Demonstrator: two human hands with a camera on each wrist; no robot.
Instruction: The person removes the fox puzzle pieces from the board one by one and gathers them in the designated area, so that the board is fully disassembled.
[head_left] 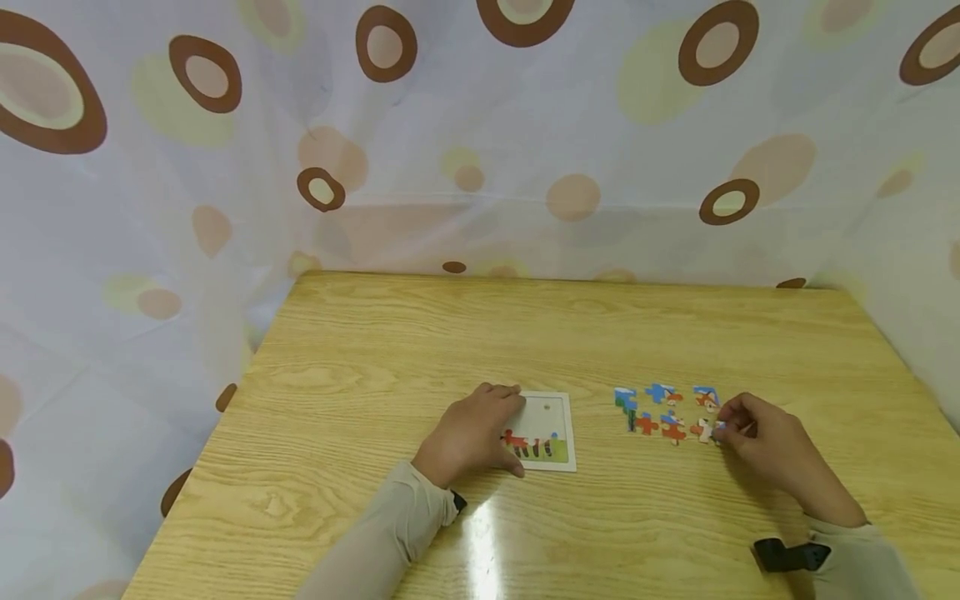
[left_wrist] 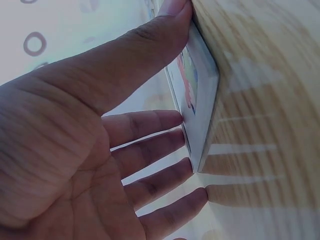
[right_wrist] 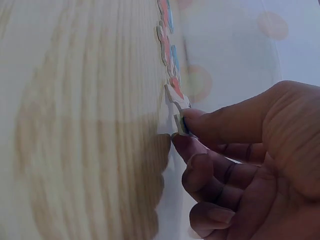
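Head view showed the left hand (head_left: 474, 429) spread over the puzzle board (head_left: 543, 419), the right hand (head_left: 776, 450) pinching a piece (right_wrist: 180, 125); I judged a sideways drag could scatter neighbouring pieces (head_left: 703, 431).

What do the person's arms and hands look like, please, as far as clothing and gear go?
The left sleeve and right sleeve are pale beige and long. A small black piece shows at the left one's end, a larger black piece at the right one's. The left hand and right hand wear no gloves.
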